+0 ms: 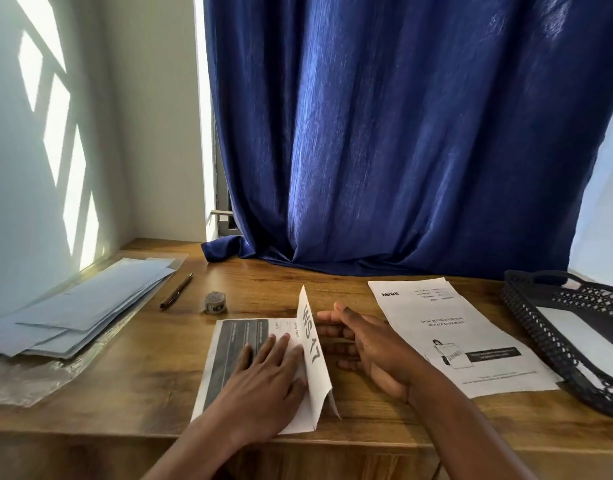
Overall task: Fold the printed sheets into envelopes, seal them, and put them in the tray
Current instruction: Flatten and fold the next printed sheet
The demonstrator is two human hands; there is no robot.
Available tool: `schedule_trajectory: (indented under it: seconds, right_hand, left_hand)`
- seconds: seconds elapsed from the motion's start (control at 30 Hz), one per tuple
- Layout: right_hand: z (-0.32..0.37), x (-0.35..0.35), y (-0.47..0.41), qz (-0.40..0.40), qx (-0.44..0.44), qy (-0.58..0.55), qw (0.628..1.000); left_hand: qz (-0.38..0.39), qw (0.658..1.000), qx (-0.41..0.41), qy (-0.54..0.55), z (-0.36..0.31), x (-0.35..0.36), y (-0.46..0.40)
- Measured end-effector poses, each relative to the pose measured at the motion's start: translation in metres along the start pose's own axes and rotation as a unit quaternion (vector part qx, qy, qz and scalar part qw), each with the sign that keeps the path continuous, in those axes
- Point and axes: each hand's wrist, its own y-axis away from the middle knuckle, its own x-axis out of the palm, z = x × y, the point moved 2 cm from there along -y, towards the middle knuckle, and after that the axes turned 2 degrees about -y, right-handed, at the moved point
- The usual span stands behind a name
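Your left hand (263,372) is lying flat, palm down, fingers straight and slightly spread, pointing away from you; your left forearm is reaching in from the lower edge; your right hand (364,344) is standing on its edge, palm facing left, fingers straight and together, thumb uppermost; your right forearm is angling in from the lower right.

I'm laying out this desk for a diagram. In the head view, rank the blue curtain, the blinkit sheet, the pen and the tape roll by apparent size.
1. blue curtain
2. blinkit sheet
3. pen
4. tape roll

All gaps look plain.
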Motion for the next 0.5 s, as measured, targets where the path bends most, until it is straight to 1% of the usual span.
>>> schedule_trajectory:
  seconds: [0.1,0.2,0.27,0.33,0.4,0.5]
  right_hand:
    - [0.001,-0.004,0.005,0.002,-0.020,-0.086,0.996]
    - [0.004,-0.013,0.011,-0.031,-0.042,-0.112,0.992]
    - [0.006,-0.020,0.015,-0.058,-0.053,-0.114,0.990]
    - [0.008,-0.027,0.017,-0.072,-0.055,-0.120,0.989]
    - [0.011,-0.031,0.019,-0.072,-0.061,-0.134,0.986]
    - [0.016,-0.030,0.023,-0.069,-0.089,-0.163,0.980]
  left_hand:
    - [-0.007,0.999,0.014,0.029,-0.012,-0.006,-0.008]
    - [-0.023,0.994,0.032,0.106,-0.021,-0.013,-0.018]
    - [-0.057,0.982,0.033,0.176,-0.024,-0.018,-0.026]
    - [-0.092,0.956,0.022,0.276,-0.021,-0.024,-0.032]
    - [-0.108,0.920,0.002,0.376,-0.016,-0.026,-0.037]
    - [-0.148,0.879,-0.009,0.454,-0.009,-0.023,-0.035]
